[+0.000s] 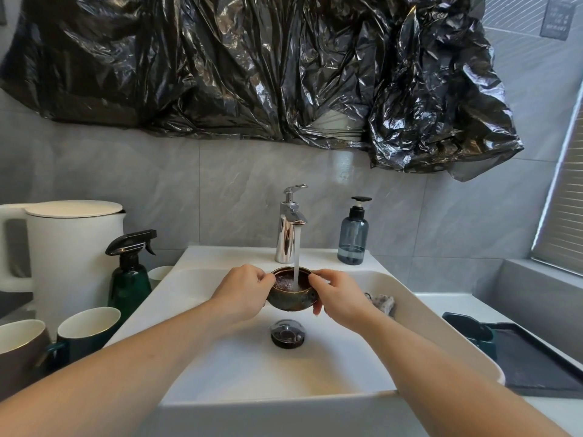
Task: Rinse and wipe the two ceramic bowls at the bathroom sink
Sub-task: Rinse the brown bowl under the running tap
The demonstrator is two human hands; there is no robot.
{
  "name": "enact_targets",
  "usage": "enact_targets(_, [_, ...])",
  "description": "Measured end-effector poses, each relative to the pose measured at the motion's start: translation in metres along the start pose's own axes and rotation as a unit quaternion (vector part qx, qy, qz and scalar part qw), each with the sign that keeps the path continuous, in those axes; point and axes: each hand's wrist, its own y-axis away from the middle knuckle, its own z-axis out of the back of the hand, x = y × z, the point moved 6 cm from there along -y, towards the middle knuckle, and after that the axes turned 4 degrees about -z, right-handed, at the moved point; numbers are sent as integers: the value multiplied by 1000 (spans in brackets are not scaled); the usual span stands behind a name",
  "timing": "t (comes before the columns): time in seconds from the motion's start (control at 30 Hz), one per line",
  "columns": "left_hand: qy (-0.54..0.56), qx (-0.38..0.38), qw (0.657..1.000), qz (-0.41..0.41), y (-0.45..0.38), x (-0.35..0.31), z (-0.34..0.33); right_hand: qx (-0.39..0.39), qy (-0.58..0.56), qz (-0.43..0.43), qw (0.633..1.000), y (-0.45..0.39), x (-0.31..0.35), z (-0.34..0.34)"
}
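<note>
I see both hands out over the white sink (410, 313), holding a small dark ceramic bowl (291, 298) upright under the chrome faucet (288, 225). A stream of water (296, 260) falls straight into the bowl and froths inside it. The left hand (244, 291) grips the bowl's left side, fingers curled around the wall with the fingertips up at the rim. The right hand (339, 298) pinches the right rim, thumb down along the outer wall and fingers curled over the top edge. The bowl hangs above the basin, just beyond the dark drain plug (287, 334), which sits near the middle of the sink floor.

At the right inside edge of the basin lies a crumpled cloth (383, 304). A blue pump bottle (353, 234) stands on the far ledge, right of the faucet. To the left of the sink I see a green spray bottle (129, 272), a white kettle (69, 247) and two mugs (85, 329) nearer me. On the right counter lies a dark tray (536, 364). Black plastic sheeting (268, 67) hangs on the far wall.
</note>
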Motion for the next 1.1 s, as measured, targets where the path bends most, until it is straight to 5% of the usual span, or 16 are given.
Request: enact_targets(1.1, [43, 40, 998, 26, 5, -2, -4, 31, 30, -10, 999, -2, -6, -6])
